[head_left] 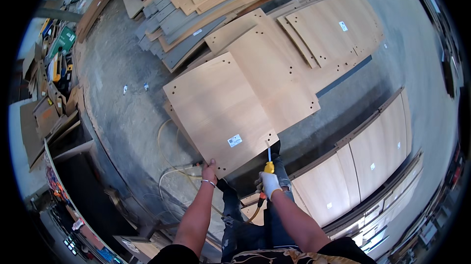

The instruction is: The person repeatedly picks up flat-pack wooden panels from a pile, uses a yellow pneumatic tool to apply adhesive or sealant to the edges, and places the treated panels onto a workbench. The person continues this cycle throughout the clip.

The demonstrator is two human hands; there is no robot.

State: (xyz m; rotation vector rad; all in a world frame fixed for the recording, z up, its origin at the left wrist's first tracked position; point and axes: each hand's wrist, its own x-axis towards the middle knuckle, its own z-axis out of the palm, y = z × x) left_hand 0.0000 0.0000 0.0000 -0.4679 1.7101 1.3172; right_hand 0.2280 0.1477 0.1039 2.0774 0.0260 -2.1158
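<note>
Concrete floor [110, 70] is spreading out around us; our left hand [209, 171] is pinching the wooden panel [216, 104] just ahead, our right hand [270, 184] gripping a yellow tool [269, 167]. We're not seeing clearly whether it's touching; loosening that pinch could mean slips, scratches.

I get fairly bright, even light on the middle board [221, 102], white glare on the panels [373, 232] at four o'clock and a soft shadow over the floor [353, 102] at three. Toward the black rim, my view bends and blurs.
</note>
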